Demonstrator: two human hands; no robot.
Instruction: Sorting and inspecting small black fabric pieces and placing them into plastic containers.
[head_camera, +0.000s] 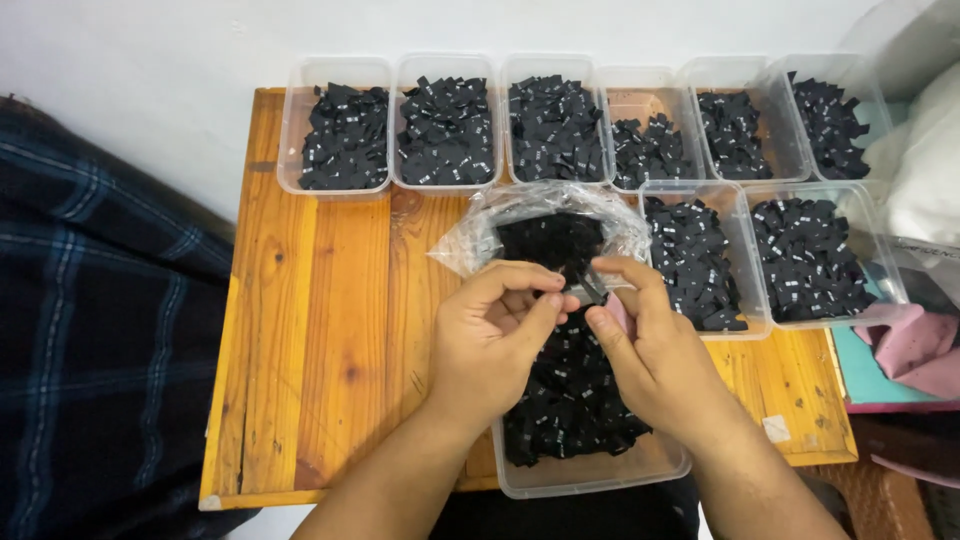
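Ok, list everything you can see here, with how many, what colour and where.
wooden table: one, orange-brown, centre.
back-row tubs: six, clear plastic, along the table's far edge, holding small black tags.
second-row tubs: two, clear, right side, holding black tags.
near tub: one, clear, at the near edge under the hands, holding black tags.
plastic bag: one, clear, centre, black tags inside.
plaid cloth: one, dark blue, left.
pink cloth: one, right edge.
left hand: pinching at a small black tag.
right hand: fingertips meeting the left's.

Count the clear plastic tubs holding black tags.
9: six in the back row, two to the right of the plastic bag, one under the hands. More may be hidden off-frame.
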